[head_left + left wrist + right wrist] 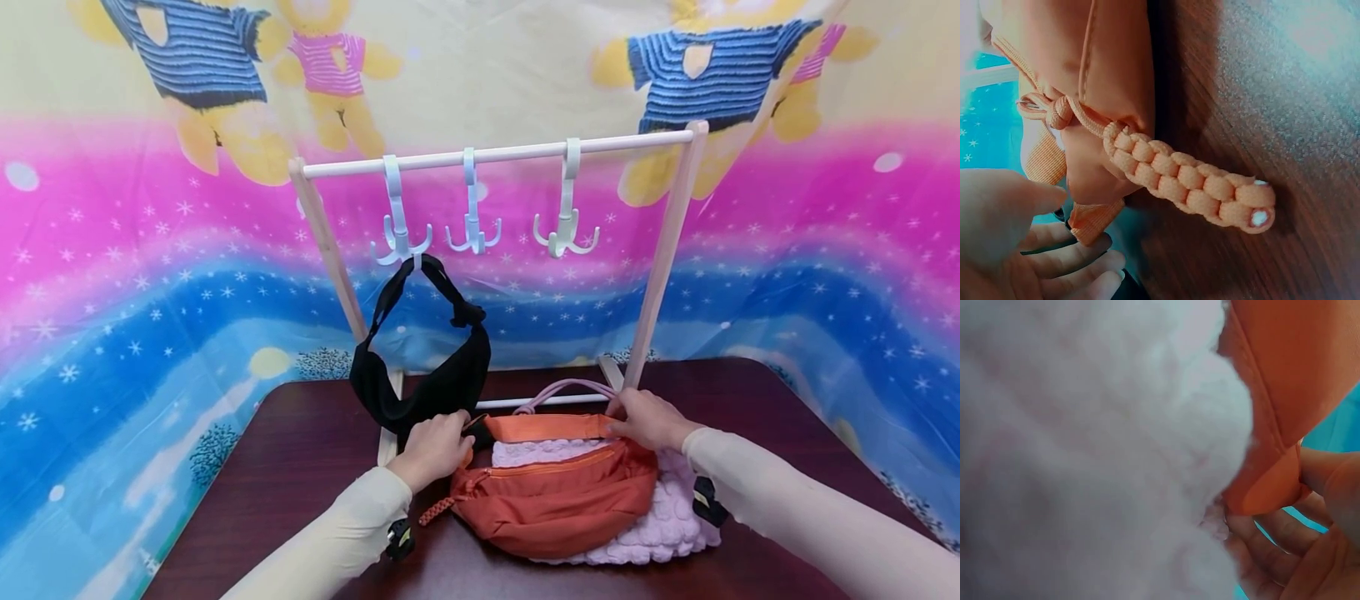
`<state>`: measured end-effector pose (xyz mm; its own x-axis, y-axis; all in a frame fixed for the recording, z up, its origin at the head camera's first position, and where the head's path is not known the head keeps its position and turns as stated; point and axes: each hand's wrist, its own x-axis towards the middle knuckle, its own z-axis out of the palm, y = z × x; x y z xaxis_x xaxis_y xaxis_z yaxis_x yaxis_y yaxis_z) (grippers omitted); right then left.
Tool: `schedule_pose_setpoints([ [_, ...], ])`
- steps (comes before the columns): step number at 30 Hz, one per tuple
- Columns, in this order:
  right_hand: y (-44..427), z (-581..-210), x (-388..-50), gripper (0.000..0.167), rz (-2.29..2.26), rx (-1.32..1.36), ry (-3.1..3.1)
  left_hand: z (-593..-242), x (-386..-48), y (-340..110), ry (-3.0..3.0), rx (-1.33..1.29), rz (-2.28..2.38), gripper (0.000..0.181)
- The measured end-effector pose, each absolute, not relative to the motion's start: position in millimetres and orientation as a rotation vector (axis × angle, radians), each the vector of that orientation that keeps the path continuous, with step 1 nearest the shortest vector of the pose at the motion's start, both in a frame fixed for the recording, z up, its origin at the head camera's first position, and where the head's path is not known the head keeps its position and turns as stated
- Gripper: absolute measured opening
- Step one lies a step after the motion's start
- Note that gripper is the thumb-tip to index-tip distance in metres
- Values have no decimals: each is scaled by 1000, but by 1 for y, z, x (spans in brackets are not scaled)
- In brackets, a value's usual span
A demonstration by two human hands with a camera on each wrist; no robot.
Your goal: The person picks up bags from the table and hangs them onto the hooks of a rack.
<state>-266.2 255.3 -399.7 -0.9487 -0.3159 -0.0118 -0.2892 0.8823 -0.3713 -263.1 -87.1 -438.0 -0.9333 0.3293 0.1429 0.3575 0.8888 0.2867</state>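
Observation:
A rust-orange waist bag (558, 508) lies on a pink bubble-textured bag (686, 517), whose thin looped handle (573, 383) sticks up behind. My left hand (433, 450) grips the orange bag's strap at its left end, beside a dark piece that may be the buckle. In the left wrist view, thumb and fingers close around the orange webbing (1094, 222); a braided cord pull (1191, 184) dangles nearby. With my right hand (651, 419) I pinch the strap's right end; the right wrist view shows folded orange fabric (1266, 490) between thumb and fingers.
A wooden rack with a white rail (517, 153) stands behind on the dark red table (300, 467). Three multi-prong hooks hang from it: left (396, 200), middle (472, 204) and right (568, 192). A black bag (442, 387) hangs from the left hook.

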Motion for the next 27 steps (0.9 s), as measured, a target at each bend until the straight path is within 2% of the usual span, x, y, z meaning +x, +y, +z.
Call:
schedule_pose_setpoints([
  [6, 256, -400, -268, 4, -583, -517, 2933, -438, -264, -88, -2973, -557, -480, 15],
  [16, 255, -400, -271, 21, -629, -556, 2865, -440, -268, -88, -3020, -528, -456, 12],
  [27, 262, -404, -281, 14, -687, -673, 2731, -443, -270, -86, -3059, -497, -432, 10],
])
